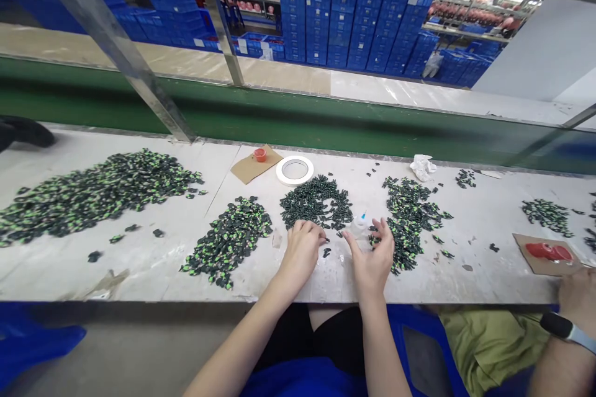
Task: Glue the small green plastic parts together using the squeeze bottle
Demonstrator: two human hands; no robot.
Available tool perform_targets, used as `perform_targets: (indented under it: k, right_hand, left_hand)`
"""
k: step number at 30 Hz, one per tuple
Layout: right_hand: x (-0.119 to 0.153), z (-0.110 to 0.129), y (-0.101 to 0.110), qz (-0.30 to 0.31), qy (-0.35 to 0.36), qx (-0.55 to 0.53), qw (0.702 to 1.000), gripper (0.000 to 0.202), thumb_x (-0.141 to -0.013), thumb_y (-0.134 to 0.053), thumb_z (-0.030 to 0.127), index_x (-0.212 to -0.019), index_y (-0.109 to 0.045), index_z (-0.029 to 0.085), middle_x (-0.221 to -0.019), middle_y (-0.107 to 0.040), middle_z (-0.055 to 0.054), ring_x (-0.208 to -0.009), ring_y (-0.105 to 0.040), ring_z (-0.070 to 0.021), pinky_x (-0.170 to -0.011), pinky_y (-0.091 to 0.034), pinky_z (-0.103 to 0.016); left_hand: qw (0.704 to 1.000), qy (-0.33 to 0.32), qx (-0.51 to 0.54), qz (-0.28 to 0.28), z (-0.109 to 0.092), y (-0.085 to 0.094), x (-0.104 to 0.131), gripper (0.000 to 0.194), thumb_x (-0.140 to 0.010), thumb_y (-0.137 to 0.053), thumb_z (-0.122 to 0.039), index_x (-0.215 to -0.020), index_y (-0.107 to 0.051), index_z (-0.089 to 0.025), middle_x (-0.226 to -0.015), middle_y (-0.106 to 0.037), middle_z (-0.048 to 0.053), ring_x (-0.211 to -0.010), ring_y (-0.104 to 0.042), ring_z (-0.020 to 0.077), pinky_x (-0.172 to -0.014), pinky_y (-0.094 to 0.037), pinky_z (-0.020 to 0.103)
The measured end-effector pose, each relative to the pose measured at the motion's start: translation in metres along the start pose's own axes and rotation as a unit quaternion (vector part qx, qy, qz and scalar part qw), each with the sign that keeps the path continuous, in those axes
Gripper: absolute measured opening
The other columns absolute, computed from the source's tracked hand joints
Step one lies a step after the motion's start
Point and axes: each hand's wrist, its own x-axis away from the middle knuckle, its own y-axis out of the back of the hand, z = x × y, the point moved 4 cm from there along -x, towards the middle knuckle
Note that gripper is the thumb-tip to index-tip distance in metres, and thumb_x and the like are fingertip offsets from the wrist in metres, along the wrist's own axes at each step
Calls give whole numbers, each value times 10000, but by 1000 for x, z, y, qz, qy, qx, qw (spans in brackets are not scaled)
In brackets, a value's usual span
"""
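Observation:
My left hand (303, 247) rests at the near edge of a pile of small dark green pieces (314, 195). Its fingers are curled together, and what they pinch, if anything, is too small to make out. My right hand (374, 255) has its thumb and fingers spread on either side of a small translucent bottle (358, 227) with a blue tip. Whether they touch the bottle is unclear. To the right hand's right lies a heap of black-and-green pieces (407, 223); another such heap (230, 239) lies left of my left hand.
A white tape roll (295, 170), a red-lidded pot (259, 154) on cardboard (244, 169) and crumpled tissue (423, 167) lie toward the back. A large heap (107, 189) covers the left. At right, another person's hand (577, 291) is beside cardboard with red containers (549, 252).

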Motion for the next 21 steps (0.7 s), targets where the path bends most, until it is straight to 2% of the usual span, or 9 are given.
perform_targets:
  k: [2, 4, 6, 8, 11, 15, 21]
  right_hand:
    - [9, 11, 4, 11, 62, -20, 998, 525, -749, -717, 479, -1141, -591, 154, -1010, -676, -137, -854, -607, -233, -769, -486, -367]
    - [20, 21, 1, 90, 86, -52, 991, 317, -819, -664, 425, -1021, -650, 180, -898, -685, -90, -794, -613, -204, -721, -497, -328]
    - [28, 26, -6, 176, 67, -88, 978, 204, -870, -603, 381, -932, -675, 200, -852, -691, -64, -778, -630, -189, -697, -506, -303]
    - [33, 28, -11, 224, 28, -121, 967, 193, -898, -550, 346, -883, -683, 208, -846, -701, -56, -777, -647, -183, -695, -517, -293]
    - [35, 26, -17, 247, -17, -142, 958, 200, -888, -538, 322, -843, -694, 206, -831, -718, -55, -760, -666, -186, -681, -529, -287]
    - [39, 23, -21, 263, -40, -141, 954, 203, -844, -572, 330, -813, -719, 193, -800, -738, -62, -692, -674, -189, -641, -532, -285]
    - [48, 28, -25, 288, -47, -139, 946, 215, -819, -584, 328, -764, -731, 181, -667, -709, -43, -546, -621, -154, -533, -502, -250]
  left_hand:
    - [1000, 4, 21, 3, -2, 5, 3, 137, -842, -556, -103, -790, -635, -201, -914, -671, 55, -939, -537, 252, -781, -425, 380]
    - [998, -7, 53, 13, -4, 9, 7, 137, -856, -539, -117, -807, -628, -209, -919, -669, 40, -948, -540, 240, -801, -429, 373]
    - [996, -22, 86, 18, -3, 12, 11, 151, -868, -515, -129, -820, -629, -215, -917, -666, 34, -950, -547, 228, -826, -435, 368]
    - [994, -33, 108, 16, 1, 15, 16, 166, -878, -498, -142, -834, -639, -220, -915, -666, 33, -952, -557, 219, -850, -437, 366]
    - [996, -22, 87, -1, 13, 18, 28, 130, -863, -550, -182, -910, -660, -231, -963, -672, 42, -993, -565, 231, -881, -430, 388]
    - [999, 22, 15, -23, 32, 16, 46, 157, -798, -647, -199, -947, -672, -244, -1001, -668, 53, -1028, -560, 270, -879, -426, 431]
    - [998, 21, 44, -42, 34, 9, 51, 130, -825, -581, -147, -852, -670, -238, -962, -682, 43, -995, -581, 241, -840, -468, 382]
